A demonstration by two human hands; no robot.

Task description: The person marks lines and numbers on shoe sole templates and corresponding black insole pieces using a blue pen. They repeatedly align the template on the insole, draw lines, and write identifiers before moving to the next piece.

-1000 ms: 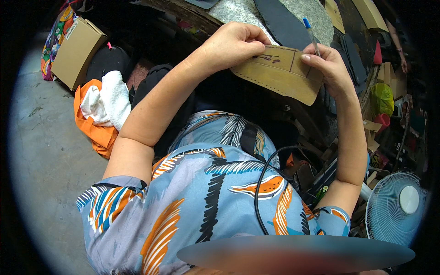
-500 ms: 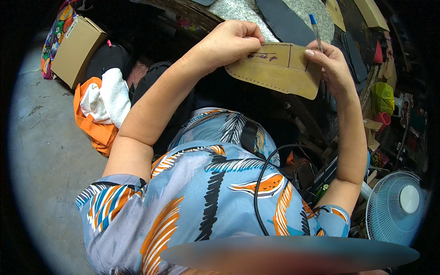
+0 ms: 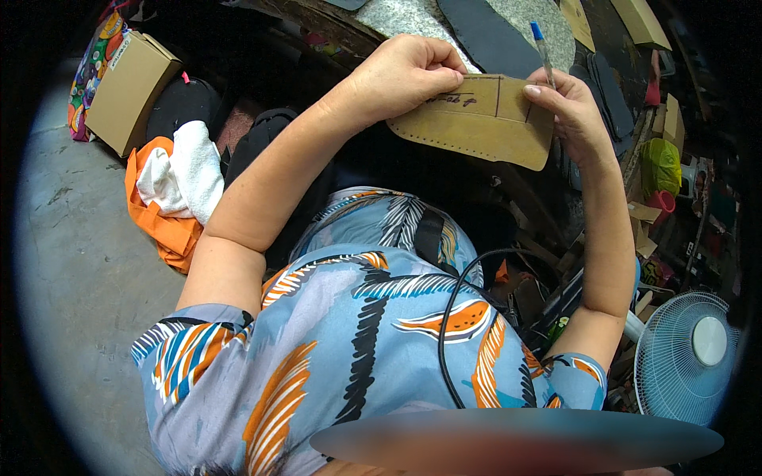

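Note:
A brown card pattern piece with a curved left end, a row of small holes along its lower edge and pen marks is held up over the near edge of the worktop. My left hand pinches its upper edge between thumb and bent fingers. At the right end, my right hand grips the card with the thumb on its face. A clear pen with a blue cap sticks up from that same hand. Behind the card, a dark flat sheet piece lies on a speckled grey slab.
More dark cut pieces lie right of my right hand. A white fan stands at the lower right, near my right elbow. To the left are a cardboard box and an orange bag with a white towel. A black cable crosses my shirt.
My left thumb and fingers have slid slightly right along the card's upper edge, covering more of the pen marks. My right hand keeps its hold on card and pen.

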